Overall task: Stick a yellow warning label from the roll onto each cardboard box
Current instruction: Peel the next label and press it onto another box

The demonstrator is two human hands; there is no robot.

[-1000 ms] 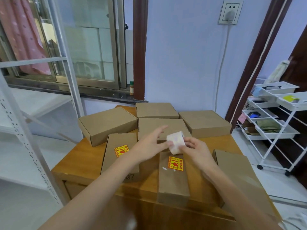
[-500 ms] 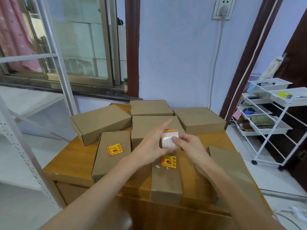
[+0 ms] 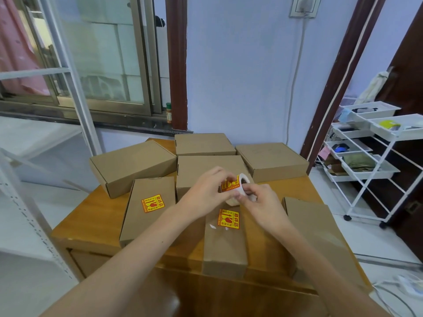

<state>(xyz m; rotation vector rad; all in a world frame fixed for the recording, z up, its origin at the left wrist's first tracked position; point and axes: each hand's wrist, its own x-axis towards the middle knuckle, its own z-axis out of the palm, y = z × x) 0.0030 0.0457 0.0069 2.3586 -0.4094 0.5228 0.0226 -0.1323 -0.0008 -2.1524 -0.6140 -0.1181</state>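
Observation:
Several brown cardboard boxes lie on a wooden table [image 3: 91, 216]. A near-left box [image 3: 148, 216] and a narrow middle box [image 3: 225, 248] each carry a yellow warning label [image 3: 153, 203] [image 3: 229, 219]. Above the middle box, both hands hold the label roll [image 3: 238, 186], white with a yellow label showing on its outer turn. My left hand [image 3: 206, 191] pinches that label's edge. My right hand [image 3: 258, 202] grips the roll's backing from the right. The centre box [image 3: 206, 168] behind the roll bears no label, nor do the boxes at the back or the right box [image 3: 315, 225].
A white wheeled cart [image 3: 370, 156] with trays stands to the right on the floor. A white metal shelf frame [image 3: 34, 202] stands at the left. The window sill and wall close the back. Cables lie on the floor at the bottom right.
The roll has turned in my hands, so a yellow label now faces me. My left fingers have closed onto that label's edge. The view has tilted down slightly.

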